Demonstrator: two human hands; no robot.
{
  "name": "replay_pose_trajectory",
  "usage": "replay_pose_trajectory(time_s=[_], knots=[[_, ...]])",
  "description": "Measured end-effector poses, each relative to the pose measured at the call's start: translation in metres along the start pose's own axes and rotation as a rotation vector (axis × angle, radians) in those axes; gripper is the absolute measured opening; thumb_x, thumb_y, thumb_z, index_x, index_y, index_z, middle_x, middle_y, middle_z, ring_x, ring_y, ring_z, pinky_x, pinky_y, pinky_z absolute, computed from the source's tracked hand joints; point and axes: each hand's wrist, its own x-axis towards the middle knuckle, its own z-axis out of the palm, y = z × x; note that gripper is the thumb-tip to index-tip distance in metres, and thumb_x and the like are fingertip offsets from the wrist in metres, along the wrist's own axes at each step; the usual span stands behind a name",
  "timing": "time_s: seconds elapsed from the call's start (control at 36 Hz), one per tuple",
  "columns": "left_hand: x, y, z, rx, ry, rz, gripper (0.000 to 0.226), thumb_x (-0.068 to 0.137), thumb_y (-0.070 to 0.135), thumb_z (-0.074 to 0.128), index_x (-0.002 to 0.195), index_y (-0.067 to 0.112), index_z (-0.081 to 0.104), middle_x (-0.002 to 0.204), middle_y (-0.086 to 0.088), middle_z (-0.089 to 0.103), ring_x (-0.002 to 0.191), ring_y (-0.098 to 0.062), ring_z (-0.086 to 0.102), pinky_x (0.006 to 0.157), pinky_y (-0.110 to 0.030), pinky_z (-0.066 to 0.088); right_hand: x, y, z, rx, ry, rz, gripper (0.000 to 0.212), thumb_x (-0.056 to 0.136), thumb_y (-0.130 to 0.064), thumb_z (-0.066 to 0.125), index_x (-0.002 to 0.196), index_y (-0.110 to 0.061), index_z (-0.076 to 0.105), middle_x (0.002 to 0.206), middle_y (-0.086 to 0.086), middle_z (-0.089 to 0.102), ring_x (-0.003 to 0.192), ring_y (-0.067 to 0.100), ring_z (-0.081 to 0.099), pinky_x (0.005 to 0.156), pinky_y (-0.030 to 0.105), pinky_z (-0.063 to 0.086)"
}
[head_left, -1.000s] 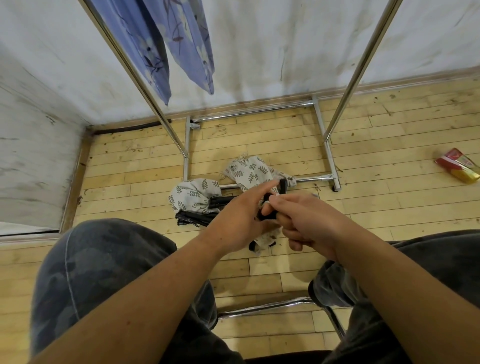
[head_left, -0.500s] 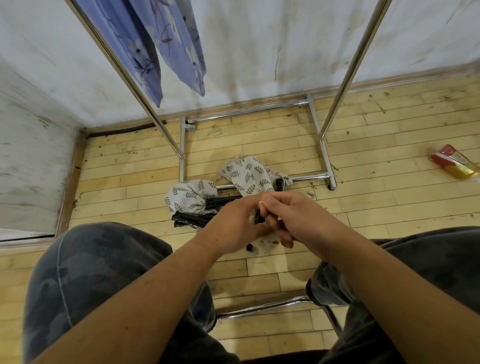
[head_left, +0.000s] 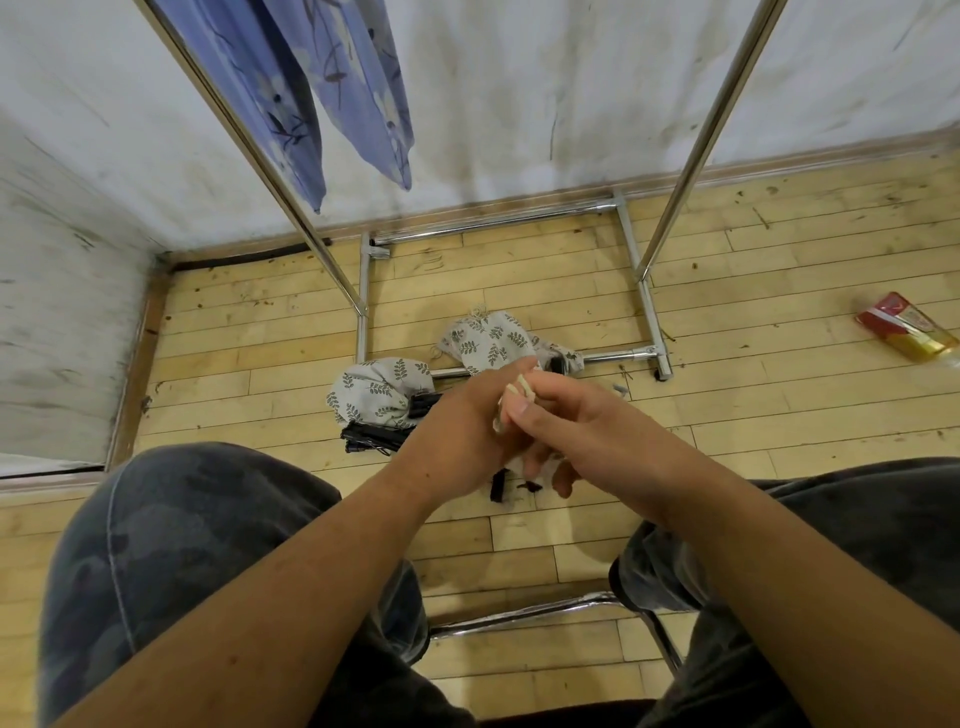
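The wooden floor (head_left: 779, 467) carries a metal rack base (head_left: 644, 291) beyond both hands. Leaf-print cloths (head_left: 379, 384) and a black bundle (head_left: 371, 439) lie just left of the left hand (head_left: 457, 431). A red-yellow packet (head_left: 906, 332) lies well right of the right hand (head_left: 587, 441).

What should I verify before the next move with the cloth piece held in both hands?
1. Left hand grips the cloth piece: ok.
2. Right hand thumb pinches its top edge: ok.
3. Hold of the fingers underneath: cannot tell, hidden.
4. Black strap below the hands hangs off the floor: cannot tell.
5. Leaf-print fabric on the floor is off the rack base bar: not ok, one piece lies across it.
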Motion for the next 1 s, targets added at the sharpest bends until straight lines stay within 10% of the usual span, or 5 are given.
replay_pose_trajectory(time_s=[0.08,0.25,0.47,0.78,1.0], knots=[[0.000,-0.005,0.000,0.011,0.024,-0.001,0.072,0.094,0.022,0.075,0.155,0.037,0.039,0.125,0.013,0.067,0.109,0.014,0.058,0.093,-0.005,0.043,0.002,0.000,0.000,-0.086,0.016,-0.026,0.027,0.109,-0.039,0.046,0.102,-0.026,0.069,0.104,0.007,0.067,0.072,0.017,0.067,0.060,0.031,0.052],[0.000,0.007,0.002,0.015,0.025,0.063,0.057,0.088,0.015,0.070,0.130,0.044,0.045,0.116,0.016,0.066,0.112,-0.007,0.059,0.097,-0.025,0.048,0.007,0.002,0.005,-0.123,0.053,-0.069,0.028,0.111,-0.032,0.039,0.097,-0.021,0.061,0.073,0.016,0.055,0.056,0.014,0.051,0.065,0.048,0.054],[0.002,0.005,0.014,-0.009,0.011,0.046,0.047,0.087,0.018,0.073,0.093,0.056,0.047,0.104,0.012,0.060,0.093,-0.003,0.062,0.079,-0.022,0.051,0.008,0.010,0.005,-0.135,0.124,-0.046,0.027,0.110,-0.030,0.043,0.094,-0.021,0.063,0.057,-0.015,0.048,0.053,0.010,0.050,0.064,0.046,0.055],[0.002,0.004,0.016,-0.245,-0.075,-0.001,0.050,0.082,0.009,0.079,0.101,0.048,0.055,0.110,-0.010,0.061,0.085,-0.031,0.070,0.073,-0.049,0.061,0.001,0.004,0.007,0.070,0.033,0.023,0.029,0.112,-0.025,0.042,0.104,-0.004,0.059,0.058,0.003,0.034,0.050,0.015,0.034,0.058,0.036,0.048],[-0.004,0.017,0.013,-0.041,-0.070,0.123,0.030,0.085,0.012,0.079,0.099,0.031,0.059,0.092,0.024,0.064,0.090,0.008,0.062,0.077,-0.007,0.046,-0.001,-0.002,0.000,0.196,-0.033,0.161,0.031,0.107,-0.031,0.052,0.102,-0.006,0.068,0.057,0.000,0.032,0.047,0.014,0.030,0.050,0.032,0.041]])
